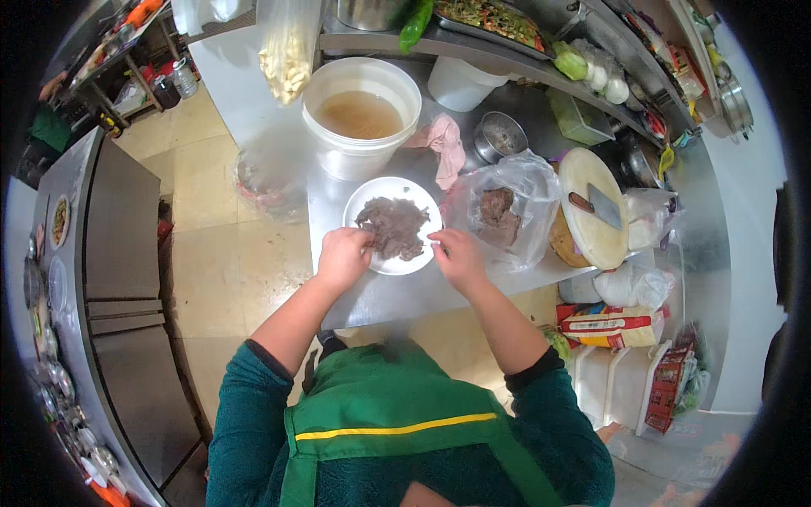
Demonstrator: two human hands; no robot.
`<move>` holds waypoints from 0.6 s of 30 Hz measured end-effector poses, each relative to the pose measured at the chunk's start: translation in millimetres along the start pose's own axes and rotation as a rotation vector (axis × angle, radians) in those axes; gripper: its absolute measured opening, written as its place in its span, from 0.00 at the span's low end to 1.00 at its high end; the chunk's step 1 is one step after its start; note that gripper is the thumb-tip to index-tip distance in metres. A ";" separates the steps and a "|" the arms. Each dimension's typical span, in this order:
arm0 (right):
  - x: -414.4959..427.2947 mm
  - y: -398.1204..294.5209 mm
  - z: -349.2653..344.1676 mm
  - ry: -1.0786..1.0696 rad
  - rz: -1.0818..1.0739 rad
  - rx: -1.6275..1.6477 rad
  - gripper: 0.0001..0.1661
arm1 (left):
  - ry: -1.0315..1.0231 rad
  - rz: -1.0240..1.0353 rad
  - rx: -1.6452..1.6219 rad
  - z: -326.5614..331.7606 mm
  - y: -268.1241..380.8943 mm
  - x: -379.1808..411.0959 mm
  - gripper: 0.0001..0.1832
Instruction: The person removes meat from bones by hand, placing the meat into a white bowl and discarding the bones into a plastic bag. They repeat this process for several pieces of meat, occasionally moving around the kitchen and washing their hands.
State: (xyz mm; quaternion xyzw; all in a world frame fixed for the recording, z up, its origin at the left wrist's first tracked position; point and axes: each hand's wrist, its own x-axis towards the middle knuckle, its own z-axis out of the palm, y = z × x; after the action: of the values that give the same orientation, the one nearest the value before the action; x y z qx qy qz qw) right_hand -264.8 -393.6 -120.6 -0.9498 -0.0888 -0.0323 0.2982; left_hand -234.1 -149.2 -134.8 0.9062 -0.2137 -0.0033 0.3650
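A round white plate [394,267] rests on the steel table, holding a heap of thin brown meat slices [396,227]. My left hand [345,255] reaches over the plate's left rim, its fingertips at the edge of the slices; whether they grip a slice is hidden. At the right rim is my right hand [459,258], thumb and forefinger a little apart with nothing visible between them. Just right of the plate lies a clear plastic bag [535,184] with large brown chunks of meat [499,215] inside.
Behind the plate stands a white bucket [361,152] of brownish liquid, beside a pink cloth [447,149] and a metal bowl [502,138]. A cleaver [602,208] lies on a round cutting board [586,237] at the right. Above the table's back runs a steel shelf [380,44] with food.
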 end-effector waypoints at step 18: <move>63.8 70.4 80.1 -0.033 0.285 0.658 0.16 | -0.052 -0.021 0.029 72.3 10.1 79.6 0.17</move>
State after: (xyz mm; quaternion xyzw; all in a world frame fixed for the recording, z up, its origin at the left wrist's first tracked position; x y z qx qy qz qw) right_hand -188.2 -395.0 -218.4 -0.8061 0.0341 0.0552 0.5882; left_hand -177.4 -234.4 -169.2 0.9131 -0.2135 -0.0279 0.3461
